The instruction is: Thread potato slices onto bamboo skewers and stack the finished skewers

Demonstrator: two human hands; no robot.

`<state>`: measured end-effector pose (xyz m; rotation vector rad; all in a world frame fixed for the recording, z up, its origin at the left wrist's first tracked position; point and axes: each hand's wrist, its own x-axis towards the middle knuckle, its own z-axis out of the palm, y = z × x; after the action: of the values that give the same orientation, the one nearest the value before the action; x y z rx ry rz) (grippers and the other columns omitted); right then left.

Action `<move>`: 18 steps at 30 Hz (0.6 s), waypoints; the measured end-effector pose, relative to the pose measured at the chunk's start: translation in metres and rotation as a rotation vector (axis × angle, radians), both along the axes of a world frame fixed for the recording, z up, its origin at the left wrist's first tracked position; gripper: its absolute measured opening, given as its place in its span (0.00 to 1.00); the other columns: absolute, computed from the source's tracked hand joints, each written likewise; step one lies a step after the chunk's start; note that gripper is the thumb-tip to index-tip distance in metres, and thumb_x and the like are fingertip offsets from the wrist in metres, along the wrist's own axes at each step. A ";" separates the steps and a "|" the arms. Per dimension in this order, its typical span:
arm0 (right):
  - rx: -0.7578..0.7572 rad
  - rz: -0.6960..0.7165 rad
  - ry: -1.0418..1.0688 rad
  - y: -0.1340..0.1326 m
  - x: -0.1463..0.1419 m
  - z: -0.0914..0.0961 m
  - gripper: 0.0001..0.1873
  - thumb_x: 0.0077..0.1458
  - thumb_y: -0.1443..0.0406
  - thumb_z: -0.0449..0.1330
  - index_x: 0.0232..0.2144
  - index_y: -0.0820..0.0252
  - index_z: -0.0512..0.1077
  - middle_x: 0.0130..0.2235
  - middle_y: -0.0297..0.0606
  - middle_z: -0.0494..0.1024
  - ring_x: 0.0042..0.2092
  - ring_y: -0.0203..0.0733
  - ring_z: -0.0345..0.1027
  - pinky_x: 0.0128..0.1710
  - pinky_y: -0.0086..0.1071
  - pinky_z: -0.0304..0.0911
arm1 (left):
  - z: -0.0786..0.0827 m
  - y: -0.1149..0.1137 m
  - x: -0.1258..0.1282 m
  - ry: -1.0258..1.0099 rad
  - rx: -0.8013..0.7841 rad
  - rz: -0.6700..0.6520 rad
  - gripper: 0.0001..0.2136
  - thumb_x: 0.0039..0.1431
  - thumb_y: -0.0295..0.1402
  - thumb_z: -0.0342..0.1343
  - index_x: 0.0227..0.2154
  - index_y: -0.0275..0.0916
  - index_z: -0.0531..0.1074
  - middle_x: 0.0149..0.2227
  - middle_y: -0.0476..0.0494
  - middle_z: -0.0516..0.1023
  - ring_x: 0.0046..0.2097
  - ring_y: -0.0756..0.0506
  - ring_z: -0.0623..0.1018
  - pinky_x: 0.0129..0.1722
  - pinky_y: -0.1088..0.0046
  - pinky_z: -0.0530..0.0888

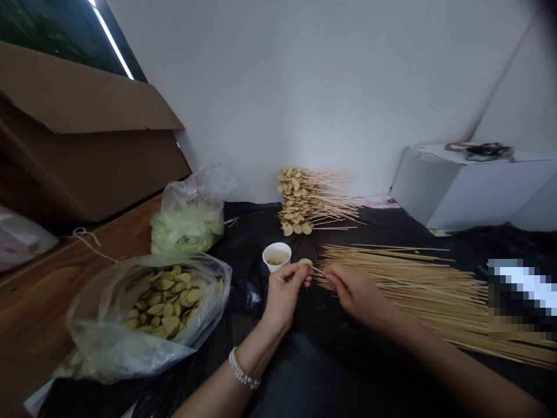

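Observation:
My left hand (pixel 285 290), a beaded bracelet at its wrist, pinches a pale potato slice (pixel 305 263) between thumb and fingers. My right hand (pixel 350 288) is closed on a thin bamboo skewer (pixel 319 270), whose tip meets the slice; whether it pierces the slice I cannot tell. Just behind my left hand stands a white paper cup (pixel 277 252) with something pale inside. To the left, an open plastic bag (pixel 96 325) holds many potato slices (pixel 167 299). Loose bamboo skewers (pixel 418 284) lie in a wide pile beside and beyond my right hand.
Skewered potato slices (pixel 296 200) are stacked by the wall, sticks pointing right. A tied bag of pale green vegetables (pixel 189 223) and a red-tipped pen (pixel 232 220) lie back left. A cardboard box (pixel 87 162) and a white box (pixel 474 186) flank the black plastic sheet (pixel 322 366).

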<state>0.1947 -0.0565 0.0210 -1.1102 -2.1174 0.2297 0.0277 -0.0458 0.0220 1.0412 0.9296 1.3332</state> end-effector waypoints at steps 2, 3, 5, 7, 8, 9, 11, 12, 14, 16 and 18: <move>0.003 -0.011 -0.004 0.000 0.000 0.001 0.12 0.63 0.67 0.45 0.28 0.59 0.64 0.27 0.35 0.70 0.29 0.37 0.62 0.30 0.30 0.53 | 0.000 0.000 0.000 -0.009 -0.005 -0.004 0.09 0.47 0.36 0.65 0.27 0.34 0.79 0.27 0.46 0.78 0.29 0.53 0.71 0.30 0.79 0.68; -0.018 -0.008 0.004 0.000 0.000 0.002 0.13 0.63 0.67 0.45 0.28 0.59 0.64 0.27 0.35 0.70 0.29 0.37 0.62 0.30 0.30 0.53 | 0.000 0.000 0.000 -0.012 -0.003 -0.009 0.09 0.47 0.36 0.65 0.28 0.34 0.79 0.27 0.46 0.78 0.29 0.53 0.72 0.30 0.79 0.68; -0.112 0.024 0.049 -0.001 0.001 0.004 0.13 0.63 0.66 0.45 0.27 0.58 0.64 0.25 0.33 0.69 0.27 0.36 0.62 0.28 0.29 0.53 | -0.001 -0.001 -0.001 -0.011 0.008 -0.022 0.09 0.47 0.36 0.65 0.28 0.34 0.79 0.27 0.46 0.78 0.29 0.53 0.72 0.30 0.78 0.68; -0.195 0.057 0.096 -0.001 0.001 0.007 0.13 0.63 0.66 0.46 0.26 0.58 0.63 0.23 0.31 0.67 0.25 0.35 0.61 0.27 0.28 0.53 | -0.001 -0.001 -0.001 -0.005 0.009 -0.034 0.09 0.47 0.36 0.65 0.28 0.34 0.79 0.27 0.46 0.78 0.29 0.53 0.72 0.30 0.78 0.68; -0.196 0.058 0.101 -0.001 0.001 0.007 0.13 0.63 0.66 0.46 0.26 0.58 0.63 0.22 0.31 0.67 0.25 0.35 0.61 0.27 0.28 0.53 | -0.001 -0.001 -0.001 -0.003 0.005 -0.034 0.09 0.47 0.36 0.65 0.28 0.34 0.79 0.27 0.46 0.78 0.29 0.53 0.72 0.30 0.78 0.68; -0.165 0.047 0.090 -0.001 0.001 0.007 0.13 0.62 0.66 0.46 0.26 0.58 0.64 0.23 0.31 0.67 0.26 0.35 0.61 0.27 0.29 0.53 | -0.001 -0.001 -0.001 -0.003 -0.001 -0.033 0.09 0.47 0.36 0.65 0.27 0.34 0.79 0.27 0.46 0.78 0.29 0.53 0.72 0.30 0.78 0.68; -0.067 0.011 0.048 -0.001 0.000 0.005 0.12 0.62 0.67 0.46 0.27 0.58 0.64 0.25 0.33 0.69 0.27 0.36 0.61 0.28 0.30 0.52 | -0.001 -0.001 -0.001 -0.003 -0.010 -0.027 0.09 0.46 0.36 0.65 0.27 0.34 0.79 0.27 0.46 0.78 0.28 0.53 0.72 0.29 0.78 0.68; -0.036 -0.003 0.031 -0.001 0.000 0.004 0.12 0.62 0.67 0.46 0.27 0.59 0.64 0.25 0.34 0.69 0.27 0.37 0.61 0.28 0.30 0.52 | 0.000 0.000 -0.001 -0.001 -0.010 -0.025 0.09 0.46 0.36 0.65 0.26 0.34 0.79 0.26 0.46 0.78 0.28 0.53 0.72 0.29 0.78 0.68; -0.042 -0.006 0.029 -0.002 -0.001 0.002 0.12 0.62 0.67 0.46 0.27 0.58 0.64 0.25 0.34 0.69 0.26 0.36 0.60 0.28 0.30 0.52 | 0.001 0.000 -0.002 0.007 -0.009 -0.025 0.09 0.46 0.36 0.65 0.26 0.34 0.79 0.26 0.46 0.78 0.28 0.53 0.72 0.29 0.78 0.68; -0.068 0.000 0.039 -0.003 -0.002 0.001 0.13 0.62 0.67 0.46 0.26 0.58 0.64 0.24 0.33 0.69 0.25 0.35 0.60 0.27 0.29 0.51 | 0.002 0.000 -0.002 0.013 -0.011 -0.027 0.09 0.46 0.36 0.66 0.26 0.34 0.79 0.26 0.46 0.78 0.28 0.53 0.71 0.28 0.78 0.68; -0.041 -0.008 0.004 -0.004 -0.002 0.000 0.12 0.62 0.68 0.46 0.27 0.58 0.64 0.25 0.34 0.70 0.26 0.36 0.61 0.28 0.30 0.52 | 0.002 -0.001 -0.001 0.024 -0.009 -0.040 0.09 0.46 0.36 0.66 0.26 0.34 0.79 0.26 0.46 0.78 0.27 0.53 0.71 0.28 0.78 0.68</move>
<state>0.1926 -0.0601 0.0212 -1.1414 -2.1129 0.2721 0.0266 -0.0468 0.0239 1.0649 0.9274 1.2851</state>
